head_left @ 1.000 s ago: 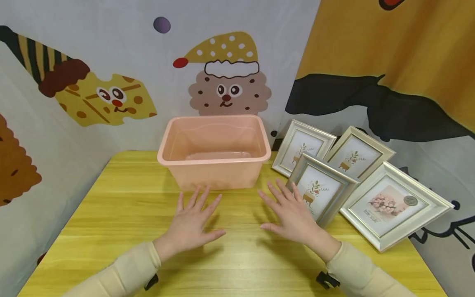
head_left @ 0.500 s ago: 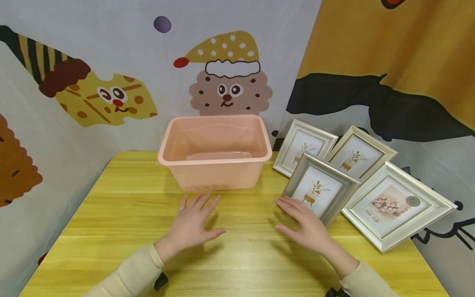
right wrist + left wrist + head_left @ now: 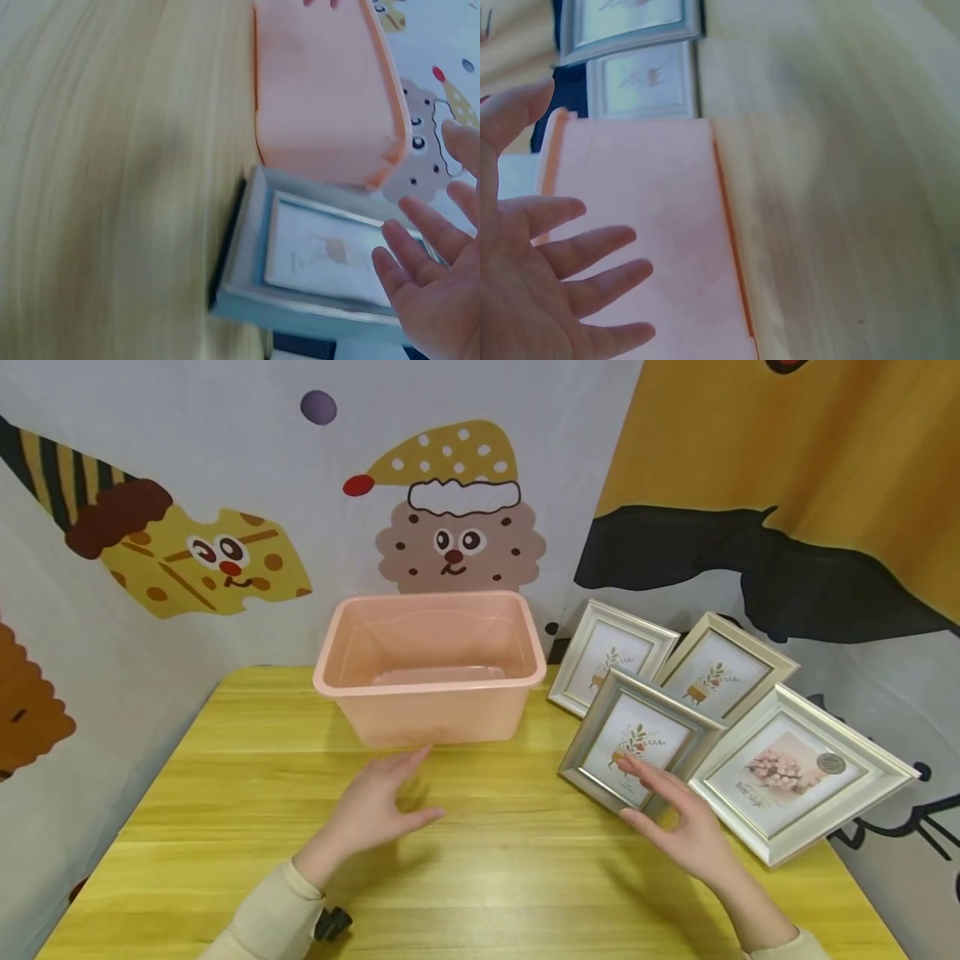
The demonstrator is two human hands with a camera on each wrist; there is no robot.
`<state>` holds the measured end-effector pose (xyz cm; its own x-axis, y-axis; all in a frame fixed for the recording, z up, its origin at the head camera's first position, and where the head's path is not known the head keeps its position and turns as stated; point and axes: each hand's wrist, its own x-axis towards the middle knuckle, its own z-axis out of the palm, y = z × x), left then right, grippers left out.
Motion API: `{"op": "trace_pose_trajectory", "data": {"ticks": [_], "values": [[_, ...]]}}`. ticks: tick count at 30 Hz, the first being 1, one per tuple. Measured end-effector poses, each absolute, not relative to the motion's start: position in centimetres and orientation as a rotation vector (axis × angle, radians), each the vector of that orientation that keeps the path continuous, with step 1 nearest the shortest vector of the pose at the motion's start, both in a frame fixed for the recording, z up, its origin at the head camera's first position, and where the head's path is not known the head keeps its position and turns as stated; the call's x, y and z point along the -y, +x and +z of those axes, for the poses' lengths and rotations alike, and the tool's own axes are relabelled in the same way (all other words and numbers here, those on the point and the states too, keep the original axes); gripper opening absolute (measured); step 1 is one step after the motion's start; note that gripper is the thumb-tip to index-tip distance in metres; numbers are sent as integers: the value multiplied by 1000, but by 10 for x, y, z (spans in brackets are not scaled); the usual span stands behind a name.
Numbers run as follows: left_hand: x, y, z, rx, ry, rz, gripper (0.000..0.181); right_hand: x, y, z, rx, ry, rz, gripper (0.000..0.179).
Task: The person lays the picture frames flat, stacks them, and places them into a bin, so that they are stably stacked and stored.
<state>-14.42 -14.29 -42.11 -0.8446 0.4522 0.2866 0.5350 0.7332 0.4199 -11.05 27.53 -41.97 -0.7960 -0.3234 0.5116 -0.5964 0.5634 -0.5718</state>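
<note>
My right hand [image 3: 686, 827] hovers in front of the silver-grey photo frame [image 3: 573, 760], fingers nearly straight and thumb apart, holding nothing. It overlaps that frame's lower right part in the head view. In the right wrist view the spread fingers [image 3: 420, 247] cover one end of the same frame. My left hand [image 3: 367, 810] is over the table before the pink plastic bin [image 3: 431, 714], with its fingers extended and nothing in them. The left wrist view shows that palm [image 3: 525, 300] and separated fingers beside the bin's wall [image 3: 652, 187].
Behind the silver-grey frame stand a white photo frame [image 3: 564, 681] and a beige one [image 3: 783, 668]. A larger cream frame [image 3: 847, 810] leans at the right. The wooden table [image 3: 480, 877] meets a cartoon-print cloth [image 3: 262, 410] behind and at both sides.
My right hand has moved right and towards me, from beside the silver-grey frame to in front of it. The left hand has turned slightly, its fingers now closer together. Bin and frames stay put.
</note>
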Motion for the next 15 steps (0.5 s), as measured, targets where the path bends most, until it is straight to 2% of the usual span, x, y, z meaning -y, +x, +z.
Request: {"op": "trace_pose_trajectory", "data": {"ticks": [7, 15], "values": [[151, -144, -413, 2791, -766, -962, 85, -300, -100, -413, 2379, 642, 1214, 77], [159, -146, -417, 2644, -761, -1163, 75, -320, -100, -412, 1920, 562, 1681, 55]]}}
